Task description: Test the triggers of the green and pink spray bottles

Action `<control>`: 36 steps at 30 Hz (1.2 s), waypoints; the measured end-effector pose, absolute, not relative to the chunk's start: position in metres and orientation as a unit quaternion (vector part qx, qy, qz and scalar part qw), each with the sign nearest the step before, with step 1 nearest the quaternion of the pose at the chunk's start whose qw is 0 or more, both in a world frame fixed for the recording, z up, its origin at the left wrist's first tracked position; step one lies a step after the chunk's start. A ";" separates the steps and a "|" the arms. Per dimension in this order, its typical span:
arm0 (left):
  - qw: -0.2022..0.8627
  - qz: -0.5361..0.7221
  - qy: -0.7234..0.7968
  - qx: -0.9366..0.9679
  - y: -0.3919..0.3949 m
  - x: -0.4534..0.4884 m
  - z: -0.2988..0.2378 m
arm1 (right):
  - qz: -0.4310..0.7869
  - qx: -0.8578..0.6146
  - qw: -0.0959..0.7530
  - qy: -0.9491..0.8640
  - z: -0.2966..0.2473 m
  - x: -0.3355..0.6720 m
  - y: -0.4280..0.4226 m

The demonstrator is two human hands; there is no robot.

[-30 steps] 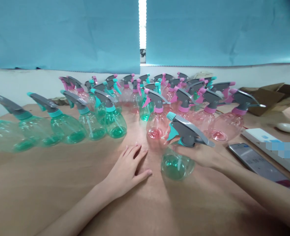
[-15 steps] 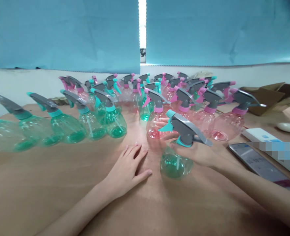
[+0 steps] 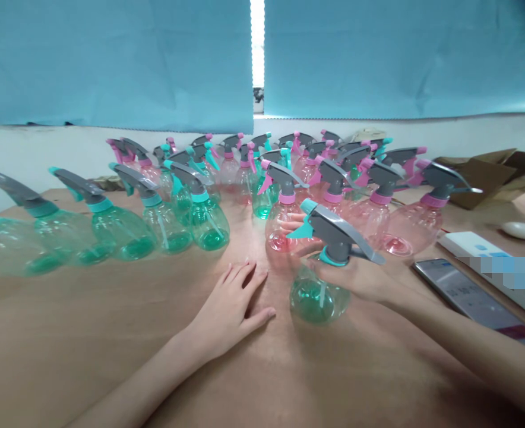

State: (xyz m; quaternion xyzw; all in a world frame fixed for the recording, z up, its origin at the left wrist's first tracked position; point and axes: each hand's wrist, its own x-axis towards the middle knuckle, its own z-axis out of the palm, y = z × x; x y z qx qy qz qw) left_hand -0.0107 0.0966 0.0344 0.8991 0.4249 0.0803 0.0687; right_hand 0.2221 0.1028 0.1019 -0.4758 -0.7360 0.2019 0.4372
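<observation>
My left hand (image 3: 229, 309) lies flat on the wooden table, fingers spread and nothing in it. Just right of it stands a green clear spray bottle (image 3: 313, 300) with a grey-and-turquoise trigger head. My right hand (image 3: 356, 276) is round the neck of this bottle, its thumb side at the collar. Some fingers stick out past the neck on the left, partly hidden by the trigger head. Behind those fingers is a pink spray bottle (image 3: 284, 229). Nearest my left hand at the back is another green spray bottle (image 3: 209, 223).
A row of green spray bottles (image 3: 124, 232) spans the left; pink ones (image 3: 411, 229) stand at right, with several mixed behind. On the right lie a phone (image 3: 462, 297), a white box (image 3: 471, 246), a white mouse (image 3: 523, 230) and an open cardboard box (image 3: 489, 178). Blue blinds (image 3: 111, 59) hang behind.
</observation>
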 end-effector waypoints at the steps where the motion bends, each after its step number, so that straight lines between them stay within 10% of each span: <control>1: 0.068 0.079 0.425 0.899 0.097 -0.011 0.035 | 0.202 -0.477 0.435 -0.737 0.102 0.222 0.103; 36: 0.068 0.082 0.420 0.901 0.098 -0.010 0.034 | 0.274 -0.447 0.410 -0.746 0.106 0.221 0.100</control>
